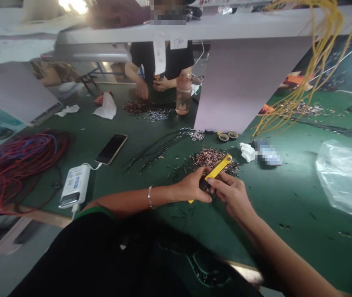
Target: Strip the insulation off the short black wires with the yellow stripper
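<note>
My left hand (196, 185) is closed round a long yellow-and-black hand tool (218, 167), slim like a utility knife. Its rounded end points up and to the right, and a bit of yellow shows below the palm. My right hand (232, 192) meets it from the other side, fingertips pinched close to the tool's black part. Whatever those fingertips hold is too small and hidden to make out. Just beyond both hands lies a pile of small copper-coloured pieces (208, 156) mixed with black bits.
Black wires (154, 150) lie beyond my left arm. A phone (111, 148) is cabled to a white power bank (75, 185). Red cable coils (30, 165) are at left, a plastic bag (346, 177) at right. Across the table, a person works near a bottle (183, 97). Yellow wires (315, 74) hang from the shelf.
</note>
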Demonstrator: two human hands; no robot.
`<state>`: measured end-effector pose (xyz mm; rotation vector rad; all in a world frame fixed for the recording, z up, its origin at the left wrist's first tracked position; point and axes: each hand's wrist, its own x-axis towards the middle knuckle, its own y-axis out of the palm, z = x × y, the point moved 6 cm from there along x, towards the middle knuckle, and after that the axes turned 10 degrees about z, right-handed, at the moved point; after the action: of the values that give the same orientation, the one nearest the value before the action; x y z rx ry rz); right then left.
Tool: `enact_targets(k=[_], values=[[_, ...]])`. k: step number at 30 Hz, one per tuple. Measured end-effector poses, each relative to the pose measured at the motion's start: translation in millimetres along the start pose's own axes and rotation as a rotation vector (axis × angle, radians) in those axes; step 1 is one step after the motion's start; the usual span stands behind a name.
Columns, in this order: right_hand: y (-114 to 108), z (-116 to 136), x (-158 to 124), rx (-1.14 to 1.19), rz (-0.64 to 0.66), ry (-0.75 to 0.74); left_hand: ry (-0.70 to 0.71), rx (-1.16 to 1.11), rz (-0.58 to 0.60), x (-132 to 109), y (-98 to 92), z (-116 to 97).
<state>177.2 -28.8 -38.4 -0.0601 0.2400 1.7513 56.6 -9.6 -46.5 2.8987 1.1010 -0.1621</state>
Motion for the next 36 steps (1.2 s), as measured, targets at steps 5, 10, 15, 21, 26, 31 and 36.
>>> enact_targets(k=[5,10,15,21,26,31,36], values=[[-5.0,4.7,2.8,-0.071,-0.012,-0.040,-0.065,0.134,-0.039,1.0,-6.1,6.7],[-3.0,10.6,3.0,-0.139,-0.007,-0.080,-0.067,0.163,-0.039,4.0,-6.5,11.9],[-3.3,6.6,1.0,-0.172,-0.025,-0.098,-0.035,0.148,-0.043,5.2,-2.2,13.5],[-2.1,4.1,2.6,-0.166,-0.045,-0.151,0.011,0.132,-0.091,7.5,-6.6,17.1],[-3.2,-0.2,5.2,-0.138,0.001,-0.183,0.053,0.074,-0.130,10.4,-9.6,17.5],[-13.1,-3.4,4.6,-0.190,0.057,-0.256,0.076,0.103,-0.111,11.7,-5.3,17.7],[-18.2,-7.2,8.6,-0.210,0.046,-0.254,0.079,0.118,-0.109,11.8,-6.6,18.9]])
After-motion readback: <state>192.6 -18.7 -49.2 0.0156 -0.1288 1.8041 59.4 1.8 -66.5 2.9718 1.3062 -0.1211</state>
